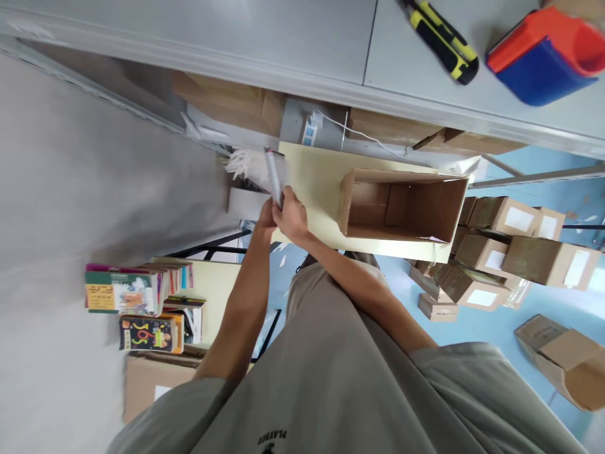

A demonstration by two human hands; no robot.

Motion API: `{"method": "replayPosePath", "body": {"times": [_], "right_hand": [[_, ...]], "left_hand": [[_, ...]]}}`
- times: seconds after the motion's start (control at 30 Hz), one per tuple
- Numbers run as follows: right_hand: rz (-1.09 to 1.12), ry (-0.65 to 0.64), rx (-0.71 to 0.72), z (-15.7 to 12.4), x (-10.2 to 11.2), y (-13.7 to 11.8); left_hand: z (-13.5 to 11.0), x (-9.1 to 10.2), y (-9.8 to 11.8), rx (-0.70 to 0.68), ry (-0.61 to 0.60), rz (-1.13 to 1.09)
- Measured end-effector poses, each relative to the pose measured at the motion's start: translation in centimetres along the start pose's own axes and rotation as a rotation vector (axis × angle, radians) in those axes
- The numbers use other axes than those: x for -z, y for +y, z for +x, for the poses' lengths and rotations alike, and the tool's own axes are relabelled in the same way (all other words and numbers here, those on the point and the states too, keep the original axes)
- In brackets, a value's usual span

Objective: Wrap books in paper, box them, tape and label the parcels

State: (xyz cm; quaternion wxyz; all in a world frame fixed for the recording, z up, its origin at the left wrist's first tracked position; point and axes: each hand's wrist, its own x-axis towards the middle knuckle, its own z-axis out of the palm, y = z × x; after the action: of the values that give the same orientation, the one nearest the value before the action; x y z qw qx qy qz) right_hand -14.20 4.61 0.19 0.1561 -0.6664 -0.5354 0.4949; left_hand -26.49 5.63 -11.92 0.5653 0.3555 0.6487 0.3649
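My right hand (292,217) is closed round the lower end of a thin grey stick-like thing (273,175) that points away from me. My left hand (265,219) presses against the right hand at the same spot, and its fingers are hidden behind it. Both hands hover over the left edge of a cream table (316,183). An open, empty cardboard box (401,205) lies on that table just right of my hands. A bunch of white sheets or bags (242,164) sits just left of the stick.
Stacked books (142,309) stand on another cream surface at the left. Several small labelled cardboard boxes (510,249) are piled at the right on a blue floor. On a grey surface at the top lie a yellow-black knife (444,41) and a red-and-blue object (543,57).
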Motion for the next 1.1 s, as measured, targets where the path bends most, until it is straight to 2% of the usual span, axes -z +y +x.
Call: {"method": "replayPosePath", "body": {"times": [0.1, 0.17, 0.2, 0.23, 0.3, 0.33, 0.37, 0.4, 0.47, 0.57, 0.67, 0.7, 0.77, 0.8, 0.83, 0.9, 0.97, 1.03, 1.1], "right_hand": [[0.099, -0.037, 0.194, -4.9, 3.0, -1.5], [0.31, -0.069, 0.353, -8.2, 6.1, -1.4], [0.434, -0.088, 0.405, -9.7, 7.8, -1.0], [0.544, -0.108, 0.434, -11.1, 9.6, -0.5], [0.681, -0.09, 0.417, -13.3, 12.8, 0.7], [0.724, -0.05, 0.396, -14.0, 14.1, 1.5], [0.755, 0.011, 0.375, -14.6, 15.2, 2.3], [0.779, 0.083, 0.358, -14.9, 16.1, 3.1], [0.806, 0.238, 0.337, -15.0, 17.5, 4.9], [0.782, 0.362, 0.324, -14.7, 20.1, 7.8], [0.627, 0.386, 0.378, -15.3, 25.7, 9.9], [0.533, 0.444, 0.425, -15.8, 28.3, 10.2], [0.282, 0.665, 0.556, -16.9, 33.6, 10.0], [0.14, 0.742, 0.646, -17.4, 36.0, 9.6], [-0.011, 0.739, 0.75, -17.8, 38.0, 9.0], [-0.264, 0.653, 0.879, -17.8, 40.5, 8.1], [-0.416, 0.503, 0.895, -17.0, 41.0, 7.8], [-0.5, 0.384, 0.802, -15.7, 40.3, 8.3], [-0.585, 0.326, 0.669, -14.4, 39.0, 9.2]], "left_hand": [[-3.4, 2.6, 2.1, 0.148, 0.001, -0.101], [-5.9, 4.5, 3.4, 0.188, -0.023, -0.155], [-7.1, 5.2, 4.2, 0.179, -0.048, -0.185], [-8.2, 5.8, 5.0, 0.155, -0.017, -0.181], [-10.1, 5.8, 7.2, 0.015, 0.102, -0.144], [-10.9, 5.2, 8.5, -0.072, 0.131, -0.121], [-11.5, 4.2, 10.1, -0.157, 0.106, -0.101], [-12.0, 2.7, 11.8, -0.217, 0.026, -0.088], [-13.0, -1.0, 15.5, -0.271, -0.152, -0.024], [-14.7, -6.7, 21.1, -0.442, -0.157, 0.148], [-16.8, -10.7, 25.6, -0.585, -0.17, 0.291], [-17.4, -11.6, 26.9, -0.618, -0.186, 0.336], [-18.4, -13.1, 28.8, -0.678, -0.238, 0.433], [-18.7, -13.8, 29.5, -0.709, -0.276, 0.488], [-18.9, -14.6, 30.0, -0.741, -0.32, 0.546], [-18.8, -16.1, 30.4, -0.793, -0.408, 0.659], [-18.2, -17.5, 30.1, -0.821, -0.465, 0.745], [-17.2, -18.8, 29.0, -0.825, -0.482, 0.806], [-16.2, -19.8, 27.4, -0.81, -0.486, 0.869]]}}
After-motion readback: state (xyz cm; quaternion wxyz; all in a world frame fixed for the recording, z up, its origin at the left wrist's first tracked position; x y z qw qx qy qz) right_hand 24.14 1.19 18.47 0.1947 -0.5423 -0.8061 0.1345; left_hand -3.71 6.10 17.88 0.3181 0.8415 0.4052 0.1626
